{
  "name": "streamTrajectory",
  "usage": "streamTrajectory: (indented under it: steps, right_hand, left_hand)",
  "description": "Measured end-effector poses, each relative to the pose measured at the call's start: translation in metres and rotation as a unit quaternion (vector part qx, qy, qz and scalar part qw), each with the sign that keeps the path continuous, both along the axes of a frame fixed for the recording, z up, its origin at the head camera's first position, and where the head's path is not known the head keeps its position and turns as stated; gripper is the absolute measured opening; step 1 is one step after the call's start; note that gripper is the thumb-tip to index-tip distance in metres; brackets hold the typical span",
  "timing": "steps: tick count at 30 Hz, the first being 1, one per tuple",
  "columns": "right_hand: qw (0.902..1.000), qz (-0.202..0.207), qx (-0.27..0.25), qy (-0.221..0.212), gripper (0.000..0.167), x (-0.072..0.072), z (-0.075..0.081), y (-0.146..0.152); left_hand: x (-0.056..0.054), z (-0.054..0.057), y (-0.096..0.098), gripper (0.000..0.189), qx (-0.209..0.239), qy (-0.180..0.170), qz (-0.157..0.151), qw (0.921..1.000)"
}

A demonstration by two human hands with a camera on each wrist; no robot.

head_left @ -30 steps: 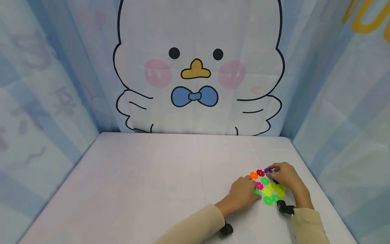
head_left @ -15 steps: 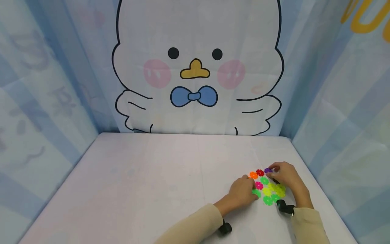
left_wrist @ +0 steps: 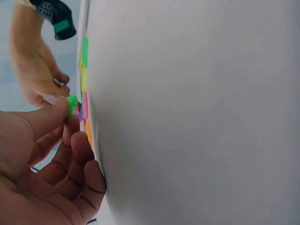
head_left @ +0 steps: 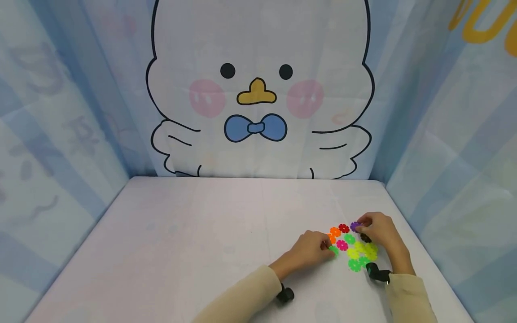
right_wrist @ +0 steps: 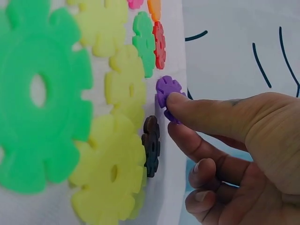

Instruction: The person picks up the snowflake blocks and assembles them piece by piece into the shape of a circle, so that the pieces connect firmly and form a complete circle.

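While a flower-shaped purple disc (right_wrist: 164,85) sits pinched between the thumb and finger of the right hand (head_left: 378,228), the left hand (head_left: 308,249) pinches a green disc (left_wrist: 71,103) likewise, both near the right edge of the table (head_left: 202,251). Between the hands lie smooth, notched, plastic-looking discs: two orange (head_left: 335,231), one red (head_left: 343,228), one pink (head_left: 342,245), one dark (head_left: 365,238), three more green (head_left: 354,265), plus overlapping yellow (right_wrist: 98,164), too bunched to count. The left forearm slants inward.

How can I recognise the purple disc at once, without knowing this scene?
On the table, look at the flower-shaped discs toward the right. At their far edge, the right hand pinches the purple disc. Near a red disc and a black disc, it alone is purple.
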State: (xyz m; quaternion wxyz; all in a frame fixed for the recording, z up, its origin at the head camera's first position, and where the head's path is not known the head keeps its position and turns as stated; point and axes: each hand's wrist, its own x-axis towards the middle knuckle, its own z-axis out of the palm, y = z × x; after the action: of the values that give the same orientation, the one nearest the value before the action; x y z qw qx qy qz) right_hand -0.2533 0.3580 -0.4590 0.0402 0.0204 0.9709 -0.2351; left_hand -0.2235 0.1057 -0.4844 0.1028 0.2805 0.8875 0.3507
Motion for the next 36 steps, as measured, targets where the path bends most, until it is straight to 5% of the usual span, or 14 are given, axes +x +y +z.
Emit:
streamTrajectory:
  steps: [9, 21, 27, 36]
  right_hand:
    - [0.9998, 0.009, -0.019, -0.002, 0.025, 0.0, 0.002, -0.002]
    - [0.9969, 0.047, -0.05, 0.038, 0.021, -0.005, 0.002, -0.033]
    - [0.9907, 0.092, -0.093, 0.038, 0.016, -0.014, -0.012, -0.062]
    - [0.9766, 0.153, -0.144, 0.047, 0.01, -0.018, -0.018, -0.109]
  left_hand:
    - [-0.016, -0.005, -0.05, 0.017, 0.057, 0.0, 0.006, 0.9983]
    - [-0.037, 0.002, -0.132, 0.017, 0.082, 0.009, 0.064, 0.9945]
    - [-0.04, -0.001, -0.151, 0.016, 0.072, 0.011, 0.093, 0.993]
    - [-0.048, 0.0, -0.164, 0.014, 0.073, 0.06, 0.105, 0.99]
